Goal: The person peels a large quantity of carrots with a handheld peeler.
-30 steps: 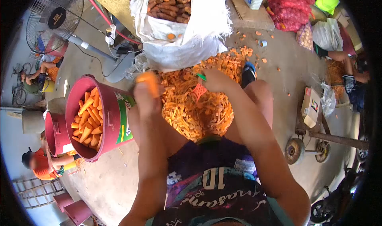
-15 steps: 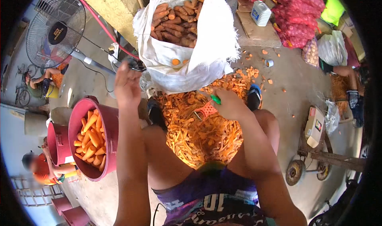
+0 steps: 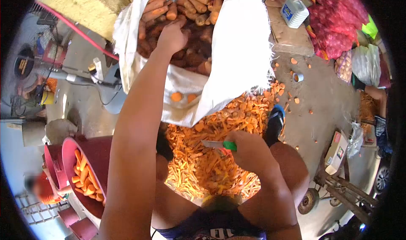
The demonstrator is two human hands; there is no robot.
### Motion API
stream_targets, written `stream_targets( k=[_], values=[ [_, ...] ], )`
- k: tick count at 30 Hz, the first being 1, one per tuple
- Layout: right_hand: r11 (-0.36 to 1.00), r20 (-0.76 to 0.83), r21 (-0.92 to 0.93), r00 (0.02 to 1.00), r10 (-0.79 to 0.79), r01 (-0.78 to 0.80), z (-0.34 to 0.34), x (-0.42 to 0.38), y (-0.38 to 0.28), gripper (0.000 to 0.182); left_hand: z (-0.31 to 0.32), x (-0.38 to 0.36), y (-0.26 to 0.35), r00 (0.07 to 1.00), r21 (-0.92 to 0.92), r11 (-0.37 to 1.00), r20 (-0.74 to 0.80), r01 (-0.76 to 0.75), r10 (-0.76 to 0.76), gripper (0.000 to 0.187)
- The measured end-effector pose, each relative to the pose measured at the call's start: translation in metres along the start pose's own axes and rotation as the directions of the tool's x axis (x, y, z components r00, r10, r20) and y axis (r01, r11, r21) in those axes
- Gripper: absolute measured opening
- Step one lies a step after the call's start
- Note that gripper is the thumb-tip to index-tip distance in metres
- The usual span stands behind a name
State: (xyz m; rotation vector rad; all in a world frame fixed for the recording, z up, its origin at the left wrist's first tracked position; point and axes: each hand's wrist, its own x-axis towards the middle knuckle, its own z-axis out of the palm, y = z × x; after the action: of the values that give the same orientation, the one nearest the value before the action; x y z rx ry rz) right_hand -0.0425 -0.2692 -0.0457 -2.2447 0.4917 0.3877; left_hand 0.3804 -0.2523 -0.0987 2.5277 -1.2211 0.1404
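Observation:
My left hand [image 3: 172, 38] reaches into a white woven sack [image 3: 243, 50], fingers stretched out among unpeeled carrots [image 3: 196, 5]. Its fingertips are partly lost against the carrots, and no carrot shows clearly in its grip. Lower down, my right hand [image 3: 250, 152] is closed round a knife [image 3: 228, 145] with a green handle, the blade pointing left. Part of a red peeler [image 3: 225, 152] shows under the knife in the same hand. Beneath lies a heap of orange carrot peelings and cut ends [image 3: 211, 168], between my legs.
At left, a tilted pink bucket [image 3: 105, 155] holds peeled carrots [image 3: 86, 176]. A person in an orange shirt [image 3: 44, 189] sits beyond it. To the right stand a wheeled cart [image 3: 334, 189], red net sacks [image 3: 334, 20] and a white jug [image 3: 294, 12]. A fan [image 3: 25, 62] is at far left.
My left hand has moved from the sack's left side into its carrots. My right hand has shifted lower; the knife blade now shows and the peeler is mostly hidden. The view has shifted.

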Motion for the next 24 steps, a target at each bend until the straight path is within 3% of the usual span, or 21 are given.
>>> stream_targets(
  k=[1,3,4,8,10,14,19,20,21,22,23,24],
  values=[
    [1.0,-0.004,-0.001,1.0,0.009,-0.009,-0.005,0.006,0.0,0.015,0.001,0.013,0.005,1.0,-0.008,1.0,0.002,-0.006,0.006,0.046],
    [1.0,-0.019,0.016,1.0,0.014,-0.014,-0.013,0.014,-0.001,0.017,-0.012,0.033,0.025,0.971,0.288,0.948,0.156,0.133,-0.183,0.061],
    [0.999,-0.014,0.024,1.0,0.022,-0.022,-0.016,0.018,0.001,0.017,-0.012,0.039,0.031,0.967,0.335,0.937,0.19,0.1,-0.171,0.068],
    [0.999,0.002,0.014,0.999,0.041,-0.041,-0.028,0.026,0.0,0.018,-0.003,0.054,0.032,0.977,0.443,0.895,0.165,0.051,-0.137,0.062],
    [0.999,-0.016,0.016,0.999,0.044,-0.044,-0.03,0.024,-0.002,0.018,-0.006,0.061,0.035,0.926,0.536,0.844,0.301,0.031,-0.226,0.062],
    [1.0,-0.038,-0.012,0.999,0.003,-0.004,-0.022,0.019,0.0,0.018,-0.021,0.065,0.043,0.944,0.489,0.872,0.268,0.04,-0.194,0.057],
    [0.998,-0.064,-0.008,0.996,-0.069,0.069,-0.01,-0.002,0.002,0.019,-0.053,0.045,0.046,0.977,0.527,0.85,0.185,-0.007,-0.107,0.03],
    [0.998,-0.053,-0.009,0.997,-0.057,0.056,-0.009,-0.007,0.001,0.019,-0.078,0.032,0.051,0.976,0.372,0.927,0.176,0.056,-0.13,0.029],
    [0.999,-0.048,-0.011,0.997,-0.053,0.052,-0.009,-0.012,-0.001,0.019,-0.1,0.014,0.052,0.978,0.385,0.921,0.165,0.056,-0.129,0.029],
    [0.997,-0.056,-0.009,0.996,-0.074,0.074,-0.007,-0.019,-0.003,0.019,-0.123,-0.009,0.053,0.991,0.027,0.99,0.001,0.136,-0.136,0.031],
    [0.995,-0.094,-0.008,0.99,-0.102,0.102,-0.005,-0.027,-0.002,0.019,-0.145,-0.031,0.052,0.968,-0.339,0.931,-0.154,0.134,-0.196,0.034],
    [0.991,-0.132,-0.008,0.982,-0.136,0.136,-0.004,-0.034,-0.002,0.019,-0.156,-0.054,0.045,0.935,-0.688,0.715,-0.158,0.127,-0.318,0.043]
  ],
)
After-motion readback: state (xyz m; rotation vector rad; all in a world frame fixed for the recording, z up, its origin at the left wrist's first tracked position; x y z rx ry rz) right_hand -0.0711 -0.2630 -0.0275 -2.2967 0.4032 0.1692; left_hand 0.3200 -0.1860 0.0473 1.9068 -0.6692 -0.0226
